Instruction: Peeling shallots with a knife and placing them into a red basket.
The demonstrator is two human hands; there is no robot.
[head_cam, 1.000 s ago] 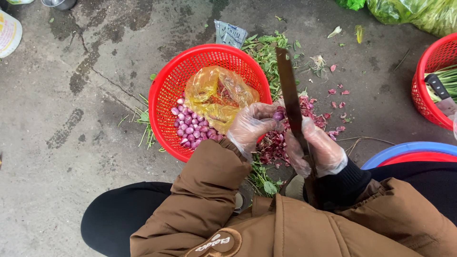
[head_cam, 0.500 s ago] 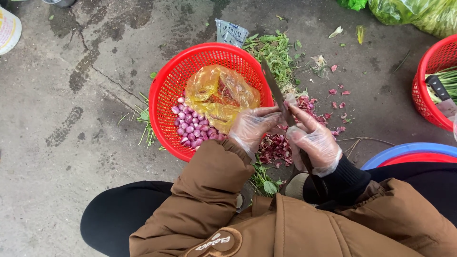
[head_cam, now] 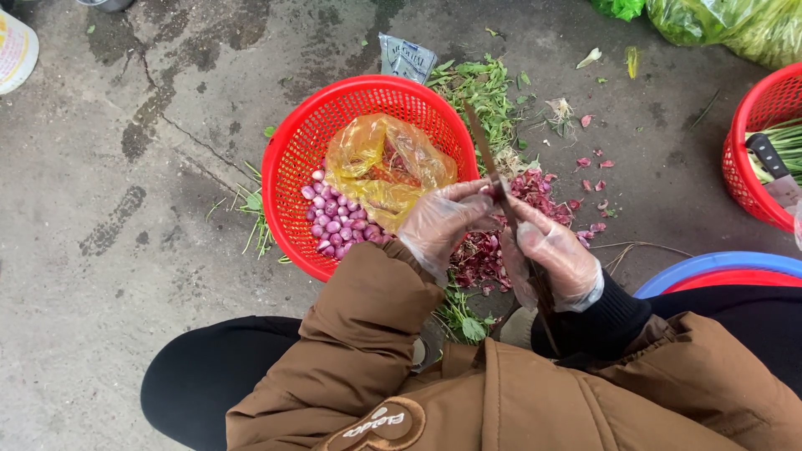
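Even, soft daylight, no hard shadows. Slight sheen on yellow plastic bag and clear gloves. Wet dark patches on concrete floor, upper left. Focus sharp at centre; mild wide-angle stretch toward frame edges.

Thin clear plastic gloves, crinkled and faintly glossy, on left hand and right hand. Dark, dull metal knife blade between the fingertips, edge-on, matt. Small shallot at the fingertips, mostly hidden. Dry papery purple-red peels just beyond the fingers. Left of the fingers: glossy red plastic mesh basket, crumpled shiny yellow plastic bag, smooth glossy peeled shallots. Rough, stained matt concrete floor. Matt brown padded cloth jacket sleeve behind the left fingers; black knit cuff behind the right.
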